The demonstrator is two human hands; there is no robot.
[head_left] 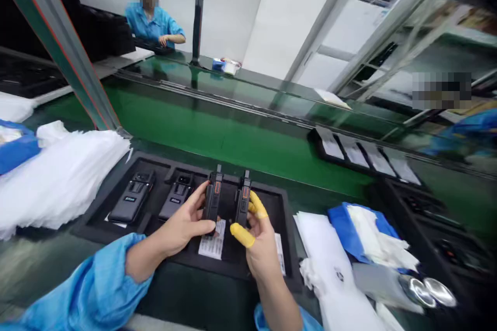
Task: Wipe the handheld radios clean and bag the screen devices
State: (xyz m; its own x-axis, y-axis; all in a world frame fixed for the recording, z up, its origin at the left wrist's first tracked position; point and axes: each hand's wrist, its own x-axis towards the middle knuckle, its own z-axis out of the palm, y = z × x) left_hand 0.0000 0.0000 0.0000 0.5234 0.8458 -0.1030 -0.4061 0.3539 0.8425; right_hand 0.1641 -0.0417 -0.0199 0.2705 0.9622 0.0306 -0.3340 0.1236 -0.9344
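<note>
The bare left hand (182, 225) is holding a slim black handheld device with a small orange-outlined panel on its narrow side (213, 201), its grip closing between thumb and fingers. The right hand (262, 243), wearing yellow rubbery covers (243, 236) on its thumb and at least one finger, is gripping a matching black device with an orange-outlined panel (243, 201), its grip pinching the casing from the right. Both devices are standing nearly upright, side by side and apart, over the right half of a black foam tray with recessed compartments (290, 222); whether their lower ends are touching it is hard to tell.

In the tray's left compartments, two black handheld devices with pale lettering (132, 199) are lying flat. A white printed paper slip (213, 243) is showing below the left hand's device, and another white slip (279, 253) is lying beside the right wrist.

The tray is resting on a dark green tabletop (174, 297). A fanned heap of thin white sheets (62, 181) is lying at its left, while white flat sheets (337, 279) and a blue packet (341, 227) are lying at its right. Beyond, a person in blue workwear (155, 23) is sitting.
</note>
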